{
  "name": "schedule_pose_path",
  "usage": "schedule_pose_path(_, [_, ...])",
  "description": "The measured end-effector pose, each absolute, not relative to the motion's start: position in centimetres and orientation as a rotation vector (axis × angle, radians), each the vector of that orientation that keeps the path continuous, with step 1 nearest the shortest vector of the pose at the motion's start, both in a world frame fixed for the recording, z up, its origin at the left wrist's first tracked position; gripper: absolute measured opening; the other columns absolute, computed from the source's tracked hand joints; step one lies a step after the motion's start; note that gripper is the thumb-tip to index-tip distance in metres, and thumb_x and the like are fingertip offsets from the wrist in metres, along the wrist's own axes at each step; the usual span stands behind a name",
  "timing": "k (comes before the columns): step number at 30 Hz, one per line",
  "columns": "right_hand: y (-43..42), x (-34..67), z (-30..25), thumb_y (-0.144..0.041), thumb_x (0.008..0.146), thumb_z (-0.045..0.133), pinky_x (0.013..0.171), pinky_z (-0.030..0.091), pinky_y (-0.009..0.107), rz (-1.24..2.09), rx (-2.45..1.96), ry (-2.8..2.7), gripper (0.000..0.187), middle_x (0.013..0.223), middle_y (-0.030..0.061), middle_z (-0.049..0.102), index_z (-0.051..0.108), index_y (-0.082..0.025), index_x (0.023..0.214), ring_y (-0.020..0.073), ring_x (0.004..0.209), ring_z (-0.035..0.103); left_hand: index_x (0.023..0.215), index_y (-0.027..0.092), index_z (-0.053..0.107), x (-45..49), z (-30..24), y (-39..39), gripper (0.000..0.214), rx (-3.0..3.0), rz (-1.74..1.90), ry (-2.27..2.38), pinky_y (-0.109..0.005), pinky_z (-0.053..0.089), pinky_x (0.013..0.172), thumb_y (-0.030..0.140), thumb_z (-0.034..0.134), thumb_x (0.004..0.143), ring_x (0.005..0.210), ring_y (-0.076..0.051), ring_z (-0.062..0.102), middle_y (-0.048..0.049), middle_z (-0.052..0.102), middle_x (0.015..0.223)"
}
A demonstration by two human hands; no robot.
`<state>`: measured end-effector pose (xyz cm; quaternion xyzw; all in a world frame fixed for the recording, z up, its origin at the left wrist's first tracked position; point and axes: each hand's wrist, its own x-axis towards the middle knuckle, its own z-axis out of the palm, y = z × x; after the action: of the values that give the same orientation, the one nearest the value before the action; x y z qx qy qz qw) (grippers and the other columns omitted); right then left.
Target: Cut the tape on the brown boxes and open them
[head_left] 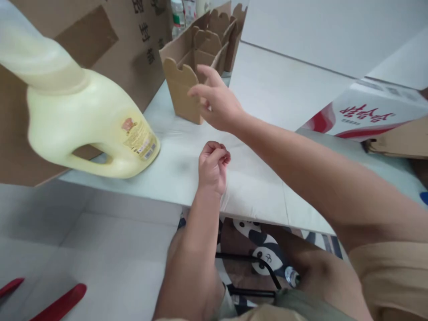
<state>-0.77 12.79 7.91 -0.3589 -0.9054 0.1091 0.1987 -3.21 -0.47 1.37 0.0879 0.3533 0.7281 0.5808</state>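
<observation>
My right hand (219, 100) is stretched out at the near corner of an open brown cardboard box (183, 93). Its thumb and forefinger are spread, and nothing shows between them. The box has notched upright flaps and inner dividers; whether my fingers touch it I cannot tell. My left hand (214, 165) rests low over the white tabletop (254, 178), fingers curled in to the thumb, with no object visible in it. To its left stands a large pale yellow jug-like bottle (90, 116) with a handle and a printed label.
Behind the bottle is a big taped carton (130, 53). Beyond the small box stands a clear plastic bottle (178, 18). On the right lies a white and red printed carton (368, 107) beside flat brown cardboard (401, 138). Panda-patterned fabric (264, 254) shows below the table edge.
</observation>
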Motion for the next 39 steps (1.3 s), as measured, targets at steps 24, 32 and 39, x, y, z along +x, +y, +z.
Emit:
schedule_pose_path(24, [-4.4, 27.7, 1.0, -0.048, 0.086, 0.072, 0.094, 0.058, 0.051, 0.157, -1.245, -1.579, 0.022, 0.119, 0.0106, 0.063, 0.068, -0.029, 0.095, 0.0306, 0.113, 0.066, 0.078, 0.022, 0.074, 2.2, 0.2, -1.4, 0.061, 1.107, 1.973, 1.062, -0.041, 0.053, 0.101, 0.073, 0.044, 0.092, 0.104, -0.028, 0.069, -0.0095, 0.073, 0.096])
schedule_pose_path(32, [-4.8, 28.1, -2.2, -0.043, 0.098, 0.058, 0.100, 0.057, 0.049, 0.736, -1.168, -1.417, 0.050, 0.143, 0.0065, 0.060, 0.043, -0.041, 0.145, 0.0303, 0.125, 0.066, 0.082, 0.023, 0.073, 4.4, -1.0, -0.2, 0.048, 1.320, 1.932, 1.291, -0.041, 0.051, 0.108, 0.066, 0.057, 0.091, 0.107, -0.025, 0.069, -0.0058, 0.071, 0.097])
schedule_pose_path(39, [-4.8, 28.1, -3.5, -0.058, 0.097, 0.051, 0.109, 0.049, 0.058, 0.630, -1.104, -1.401, 0.031, 0.132, 0.0091, 0.063, 0.062, -0.033, 0.114, 0.0352, 0.133, 0.058, 0.112, 0.022, 0.075, 4.4, -1.0, 0.6, 0.031, 1.355, 1.963, 1.242, -0.033, 0.052, 0.103, 0.042, 0.074, 0.089, 0.111, -0.020, 0.068, -0.0058, 0.076, 0.115])
